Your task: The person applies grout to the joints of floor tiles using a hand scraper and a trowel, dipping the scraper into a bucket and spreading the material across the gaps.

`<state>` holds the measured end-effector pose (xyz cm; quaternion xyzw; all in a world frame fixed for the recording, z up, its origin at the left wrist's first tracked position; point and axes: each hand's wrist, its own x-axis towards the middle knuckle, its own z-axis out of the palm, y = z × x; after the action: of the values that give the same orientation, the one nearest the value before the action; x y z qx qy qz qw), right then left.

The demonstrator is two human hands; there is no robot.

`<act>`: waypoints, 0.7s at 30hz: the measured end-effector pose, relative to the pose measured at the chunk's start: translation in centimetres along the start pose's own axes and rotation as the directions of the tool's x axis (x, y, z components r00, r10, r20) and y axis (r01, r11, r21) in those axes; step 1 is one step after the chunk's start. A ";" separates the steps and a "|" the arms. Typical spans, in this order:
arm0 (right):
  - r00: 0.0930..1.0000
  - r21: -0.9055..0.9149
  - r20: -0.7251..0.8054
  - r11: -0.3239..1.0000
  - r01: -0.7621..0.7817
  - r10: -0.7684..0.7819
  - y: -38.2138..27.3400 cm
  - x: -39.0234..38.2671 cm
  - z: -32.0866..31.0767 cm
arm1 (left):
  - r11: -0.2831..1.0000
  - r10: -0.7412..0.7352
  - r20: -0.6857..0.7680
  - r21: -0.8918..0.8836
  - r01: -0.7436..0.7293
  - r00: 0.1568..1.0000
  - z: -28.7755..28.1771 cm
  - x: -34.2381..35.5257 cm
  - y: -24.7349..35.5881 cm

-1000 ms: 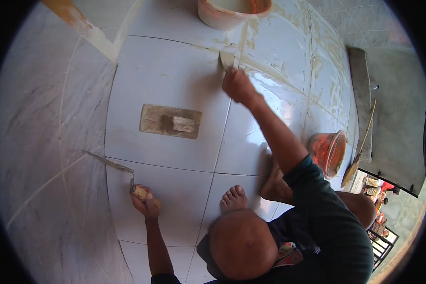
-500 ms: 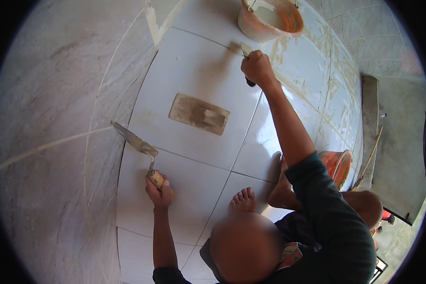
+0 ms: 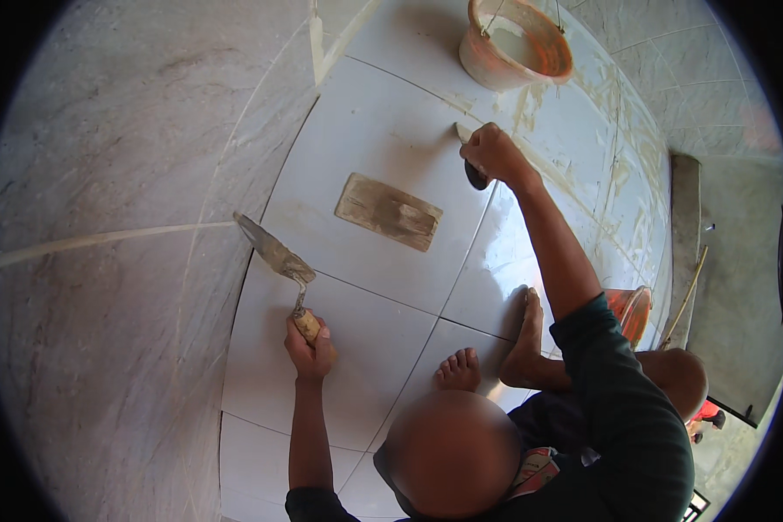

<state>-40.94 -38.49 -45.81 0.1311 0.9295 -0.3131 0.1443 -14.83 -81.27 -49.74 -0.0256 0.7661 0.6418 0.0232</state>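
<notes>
My left hand (image 3: 310, 355) is closed round the wooden handle of a pointed trowel (image 3: 272, 248). The trowel's grey, mortar-stained blade points to the far left, its tip at the marble-patterned wall by a pale joint line. Farther off, my right hand (image 3: 496, 155) grips a small scraper (image 3: 476, 174) with a dark handle, and a short pale blade shows past the knuckles. The scraper is over the white floor tiles, near a smeared joint; whether its blade touches them I cannot tell. Between the hands lies a rectangular, grout-stained flat block (image 3: 390, 211), perhaps a float.
A worn orange bucket (image 3: 515, 43) holding pale grout stands beyond my right hand. Another orange bucket (image 3: 631, 311) is beside my leg at the right. Grout smears cover the tiles (image 3: 574, 157) at the far right. The marble-patterned wall (image 3: 122, 174) borders the left side.
The view has shifted a little. My right hand has drawn slightly nearer and turned, tilting the scraper's dark handle. The trowel stays beside the wall in my left hand.
</notes>
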 end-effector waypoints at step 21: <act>0.991 -0.014 0.047 0.992 0.125 -0.124 -8.7 2.0 1.3 | 0.999 0.040 0.000 0.028 -0.040 0.999 -0.1 -0.1 -1.1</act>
<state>-45.43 -45.66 -42.76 0.0644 0.9350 -0.3164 0.1468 -14.69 -81.56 -50.80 -0.0101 0.7755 0.6312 0.0103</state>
